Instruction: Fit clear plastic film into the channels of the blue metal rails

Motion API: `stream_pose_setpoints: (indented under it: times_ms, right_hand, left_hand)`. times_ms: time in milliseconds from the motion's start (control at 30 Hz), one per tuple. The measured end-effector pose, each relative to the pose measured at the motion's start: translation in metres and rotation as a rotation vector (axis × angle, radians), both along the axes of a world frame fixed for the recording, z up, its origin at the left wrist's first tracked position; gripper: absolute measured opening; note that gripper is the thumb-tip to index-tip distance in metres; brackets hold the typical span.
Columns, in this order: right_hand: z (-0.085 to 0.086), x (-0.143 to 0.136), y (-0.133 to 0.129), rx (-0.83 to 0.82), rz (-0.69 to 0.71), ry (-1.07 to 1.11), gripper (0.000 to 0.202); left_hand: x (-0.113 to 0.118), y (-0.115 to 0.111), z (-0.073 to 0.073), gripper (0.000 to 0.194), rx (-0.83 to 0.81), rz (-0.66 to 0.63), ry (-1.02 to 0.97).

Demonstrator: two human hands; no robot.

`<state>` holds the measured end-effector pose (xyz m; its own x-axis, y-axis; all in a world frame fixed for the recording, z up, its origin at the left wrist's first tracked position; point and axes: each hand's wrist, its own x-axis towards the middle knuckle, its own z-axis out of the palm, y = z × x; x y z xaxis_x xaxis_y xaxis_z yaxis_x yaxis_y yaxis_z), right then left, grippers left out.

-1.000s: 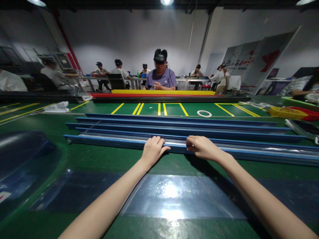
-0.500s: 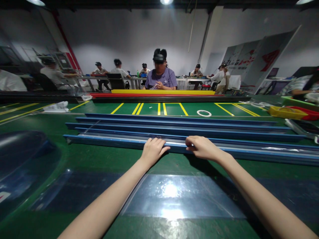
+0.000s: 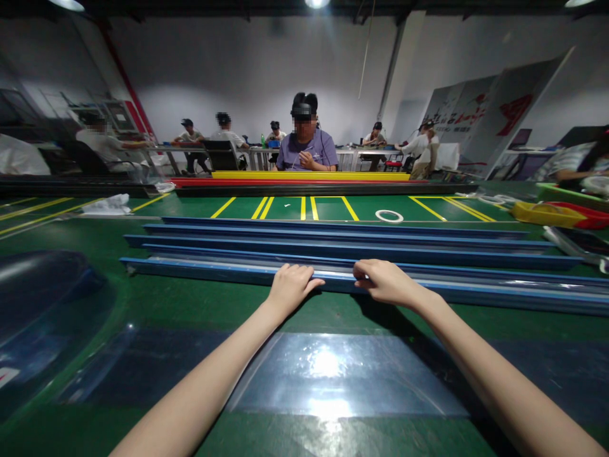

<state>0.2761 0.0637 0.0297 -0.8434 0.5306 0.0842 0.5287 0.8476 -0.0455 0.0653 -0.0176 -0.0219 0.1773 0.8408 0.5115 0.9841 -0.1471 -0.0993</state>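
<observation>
A long blue channel-shaped rail (image 3: 223,273) lies crosswise on the green table in the head view, with a pale strip along its inside. My left hand (image 3: 292,284) rests over its near edge, fingers bent into the channel and thumb held out to the right. A short way to the right, my right hand (image 3: 380,280) has its fingers curled on the same near edge. Whether it also pinches a thin film there cannot be made out. Another blue rail (image 3: 333,241) lies parallel just behind. Nearer me, a clear plastic sheet (image 3: 328,374) reflects the ceiling lights.
A bulky, shiny dark-blue object (image 3: 42,304) sits at left. Behind the rails are a white tape ring (image 3: 389,216), yellow floor-like markings, and yellow (image 3: 309,175), red and black bars. Coloured trays (image 3: 547,214) stand at right. A co-worker (image 3: 307,149) sits opposite.
My hands stay almost still on the rail. A thin clear strand across the rails' left part no longer shows. The co-worker opposite has raised a hand slightly.
</observation>
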Motion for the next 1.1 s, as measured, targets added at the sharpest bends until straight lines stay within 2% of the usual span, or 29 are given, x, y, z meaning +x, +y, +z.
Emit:
stream_pose_setpoints:
  times_ms: [667, 1100]
  right_hand:
    - [0.0, -0.0007, 0.0, -0.004, -0.014, -0.021, 0.007]
    - [0.0037, -0.0019, -0.0029, -0.025, -0.036, -0.032, 0.009]
  left_hand:
    - [0.0008, 0.0003, 0.0032, 0.042, -0.073, 0.029, 0.003]
    - [0.0022, -0.0009, 0.0064, 0.038, -0.11, 0.001, 0.002]
